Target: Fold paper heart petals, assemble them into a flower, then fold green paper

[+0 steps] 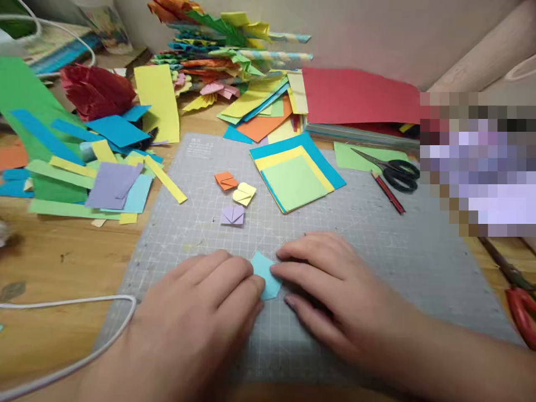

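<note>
A small light-blue folded paper (266,274) lies on the grey cutting mat (360,312). My left hand (205,301) covers its left side, with the fingers curled together and pinching the paper's edge. My right hand (330,285) is at the paper's right, fingers stretched and apart, the index fingertip touching or just beside its edge. Beyond the hands sit three small folded paper hearts: an orange one (226,181), a yellow one (244,194) and a purple one (233,216). The part of the paper under my left fingers is hidden.
Square coloured sheets (293,181) are stacked past the hearts. Black-handled scissors (397,172) and a red pencil (389,192) lie at the right. Paper scraps (111,184) cover the left side. A white cable (71,304) runs by my left wrist. Red-handled scissors (521,312) lie far right.
</note>
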The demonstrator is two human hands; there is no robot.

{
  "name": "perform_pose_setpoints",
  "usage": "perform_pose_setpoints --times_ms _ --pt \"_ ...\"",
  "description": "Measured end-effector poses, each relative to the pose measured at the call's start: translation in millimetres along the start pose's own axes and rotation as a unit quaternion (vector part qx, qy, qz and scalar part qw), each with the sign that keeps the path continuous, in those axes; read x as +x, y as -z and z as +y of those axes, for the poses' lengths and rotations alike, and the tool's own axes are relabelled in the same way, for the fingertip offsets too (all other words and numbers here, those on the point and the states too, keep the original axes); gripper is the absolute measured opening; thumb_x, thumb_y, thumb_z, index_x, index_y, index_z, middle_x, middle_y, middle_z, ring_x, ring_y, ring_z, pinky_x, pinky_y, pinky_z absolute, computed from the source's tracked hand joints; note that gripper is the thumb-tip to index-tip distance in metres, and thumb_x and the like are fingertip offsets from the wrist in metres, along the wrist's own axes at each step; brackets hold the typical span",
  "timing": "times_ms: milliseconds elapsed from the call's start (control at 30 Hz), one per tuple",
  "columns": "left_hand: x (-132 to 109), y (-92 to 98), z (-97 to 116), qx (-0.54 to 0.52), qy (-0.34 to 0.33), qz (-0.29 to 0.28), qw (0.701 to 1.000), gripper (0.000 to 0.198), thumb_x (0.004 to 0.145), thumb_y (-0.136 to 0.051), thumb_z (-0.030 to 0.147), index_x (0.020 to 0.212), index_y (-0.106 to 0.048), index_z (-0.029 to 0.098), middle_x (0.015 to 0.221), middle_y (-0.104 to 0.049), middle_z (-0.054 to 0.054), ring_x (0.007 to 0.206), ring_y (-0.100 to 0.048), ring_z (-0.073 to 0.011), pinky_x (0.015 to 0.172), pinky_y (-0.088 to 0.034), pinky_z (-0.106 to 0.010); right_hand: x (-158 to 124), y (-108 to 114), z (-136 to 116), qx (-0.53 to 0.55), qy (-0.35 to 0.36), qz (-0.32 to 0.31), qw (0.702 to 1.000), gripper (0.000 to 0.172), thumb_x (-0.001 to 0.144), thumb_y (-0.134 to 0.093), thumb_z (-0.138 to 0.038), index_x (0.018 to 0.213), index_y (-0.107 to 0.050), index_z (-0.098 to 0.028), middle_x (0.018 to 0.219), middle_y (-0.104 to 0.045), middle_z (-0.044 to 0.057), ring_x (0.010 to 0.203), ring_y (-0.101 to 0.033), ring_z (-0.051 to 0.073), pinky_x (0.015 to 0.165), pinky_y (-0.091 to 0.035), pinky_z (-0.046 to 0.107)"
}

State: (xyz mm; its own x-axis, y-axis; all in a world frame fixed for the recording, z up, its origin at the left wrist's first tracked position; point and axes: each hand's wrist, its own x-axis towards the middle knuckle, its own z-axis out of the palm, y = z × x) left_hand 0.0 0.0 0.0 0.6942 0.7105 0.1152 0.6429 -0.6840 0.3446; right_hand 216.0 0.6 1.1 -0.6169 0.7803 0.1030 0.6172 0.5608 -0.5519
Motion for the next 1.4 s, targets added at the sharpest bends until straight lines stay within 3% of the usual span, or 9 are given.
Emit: perform_pose_setpoints --times_ms 167,333,433,567,733,800,967,1133,1400 --pt "12 7.1 0 -0.093 0.049 -0.022 0.994 0.016 0.087 -0.047 0.017 0.081 -0.062 0.019 0.08 -0.059 -0.003 0.076 -0.053 -0.0199 0.069 -0.047 -0.038 1 2 5 -0.001 0.014 -0.007 1.0 0.024 0.088 -0.051 -0.02 0.111 -0.06 -0.018 0.113 -0.056 0.007 0.103 -0.047 0.021 0.093 -0.034 0.038" --pt "18 13.7 2 -0.235 0.08 -0.043 0.968 0.012 0.086 -0.05 0.015 0.078 -0.057 0.019 0.08 -0.058 0.0 0.08 -0.054 -0.0148 0.072 -0.045 -0.029 -2 5 6 0.022 0.045 0.009 0.999 0.023 0.087 -0.053 -0.015 0.108 -0.059 -0.018 0.11 -0.057 0.007 0.101 -0.049 0.019 0.089 -0.036 0.037" --pt "20 17.7 2 -0.274 0.077 -0.011 0.959 0.007 0.086 -0.052 0.016 0.083 -0.056 0.019 0.082 -0.058 0.001 0.081 -0.054 -0.0135 0.072 -0.045 -0.026 -4 9 4 0.027 0.079 0.041 0.996 0.017 0.086 -0.051 -0.008 0.098 -0.061 -0.017 0.097 -0.06 0.005 0.091 -0.053 0.016 0.082 -0.038 0.034" --pt "20 20.5 1 -0.219 0.014 0.063 0.974 0.01 0.083 -0.059 0.019 0.093 -0.058 0.02 0.093 -0.059 -0.001 0.09 -0.054 -0.0149 0.08 -0.043 -0.028 -6 10 -1 -0.024 0.085 0.078 0.993 0.009 0.086 -0.053 -0.01 0.084 -0.061 -0.015 0.084 -0.061 0.004 0.077 -0.054 0.014 0.076 -0.038 0.033" --pt "20 15.6 -2 -0.102 -0.092 0.06 0.989 0.012 0.088 -0.051 0.015 0.086 -0.061 0.021 0.088 -0.062 0.0 0.087 -0.053 -0.0154 0.08 -0.038 -0.032 -9 4 -5 -0.13 0.119 0.081 0.981 0.017 0.088 -0.048 -0.01 0.076 -0.059 -0.015 0.079 -0.062 0.005 0.073 -0.052 0.015 0.077 -0.037 0.036" --pt "20 13.3 -3 -0.058 -0.116 0.048 0.99 0.015 0.09 -0.048 0.016 0.084 -0.061 0.02 0.089 -0.063 0.0 0.087 -0.052 -0.0165 0.078 -0.036 -0.033 -10 2 -5 -0.157 0.136 0.049 0.977 0.02 0.089 -0.045 -0.01 0.076 -0.058 -0.015 0.079 -0.062 0.005 0.071 -0.05 0.016 0.076 -0.036 0.037" --pt "16 14.3 -1 0.014 -0.153 -0.048 0.987 0.019 0.092 -0.044 0.02 0.083 -0.061 0.02 0.087 -0.063 -0.001 0.085 -0.052 -0.0178 0.078 -0.035 -0.034 -7 7 -1 -0.122 0.141 -0.029 0.982 0.021 0.091 -0.043 -0.015 0.08 -0.061 -0.016 0.082 -0.062 0.005 0.077 -0.051 0.017 0.077 -0.035 0.036" --pt "12 19.1 0 0.034 -0.17 -0.057 0.983 0.018 0.091 -0.045 0.02 0.097 -0.062 0.022 0.092 -0.064 -0.002 0.089 -0.053 -0.0183 0.083 -0.035 -0.035 -2 21 2 -0.082 0.155 -0.09 0.98 0.023 0.094 -0.043 -0.018 0.089 -0.065 -0.017 0.083 -0.064 0.004 0.082 -0.054 0.016 0.083 -0.033 0.036" --pt "11 18.9 2 0.029 -0.172 -0.077 0.982 0.019 0.09 -0.045 0.02 0.099 -0.062 0.022 0.09 -0.062 0.0 0.088 -0.052 -0.0187 0.084 -0.034 -0.036 -1 25 5 -0.053 0.145 -0.111 0.982 0.024 0.096 -0.043 -0.02 0.095 -0.066 -0.019 0.087 -0.066 0.003 0.083 -0.054 0.014 0.088 -0.03 0.036"
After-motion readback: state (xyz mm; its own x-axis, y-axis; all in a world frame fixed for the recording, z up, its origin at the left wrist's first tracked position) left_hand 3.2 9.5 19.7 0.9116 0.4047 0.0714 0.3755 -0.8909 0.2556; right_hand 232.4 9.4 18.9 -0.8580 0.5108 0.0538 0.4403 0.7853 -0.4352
